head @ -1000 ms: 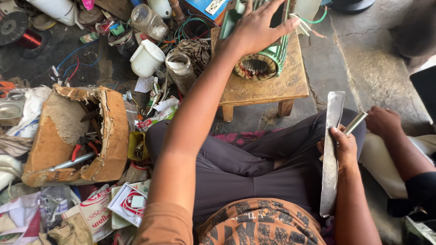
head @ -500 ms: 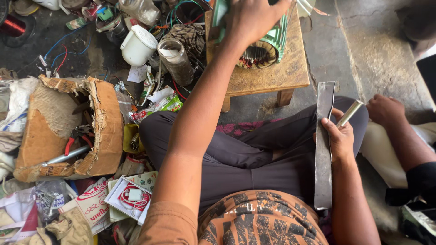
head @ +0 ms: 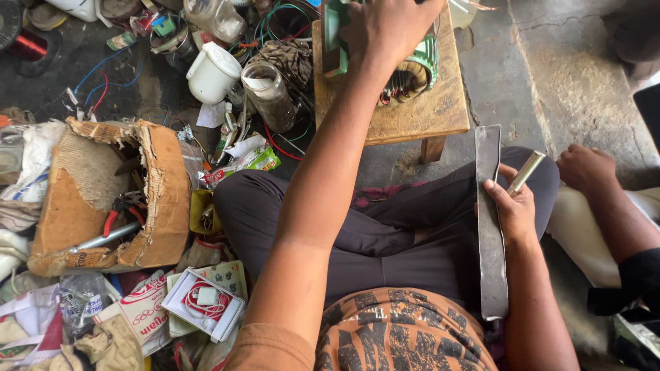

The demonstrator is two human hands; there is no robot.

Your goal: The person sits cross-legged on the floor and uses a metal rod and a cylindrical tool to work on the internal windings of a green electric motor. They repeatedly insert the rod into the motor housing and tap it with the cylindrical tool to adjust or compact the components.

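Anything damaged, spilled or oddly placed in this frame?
Yes. The cardboard box left of the person's knee is torn open and crushed, with red-handled pliers inside. Wires, jars and wrappers lie loose around it. The left hand rests on the green motor stator; the right hand holds a flat metal bar.

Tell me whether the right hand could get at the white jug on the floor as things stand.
Probably not. The right hand already holds a flat metal bar and a small metal tube, and the white jug sits far across, beyond the outstretched left arm and the wooden stool.
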